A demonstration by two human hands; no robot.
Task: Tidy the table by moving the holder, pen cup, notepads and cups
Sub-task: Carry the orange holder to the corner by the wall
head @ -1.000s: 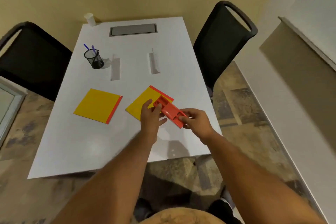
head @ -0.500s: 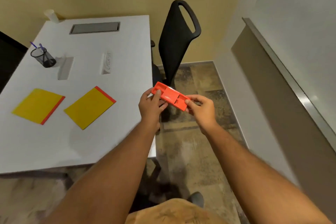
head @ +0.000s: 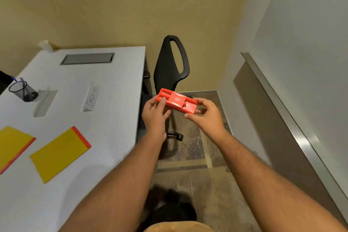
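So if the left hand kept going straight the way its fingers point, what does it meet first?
Beyond the red holder it grips, the left hand points up and away toward the black chair. That is probably first, though depth is unclear.

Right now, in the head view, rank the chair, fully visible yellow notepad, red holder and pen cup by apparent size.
1. Chair, farther away
2. Yellow notepad
3. Red holder, held in both hands off the table
4. Pen cup, farther away, so its true size against the holder is unsure

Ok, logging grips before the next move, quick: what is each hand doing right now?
Left hand: closed on the left end of the red plastic holder.
Right hand: closed on the holder's right end.
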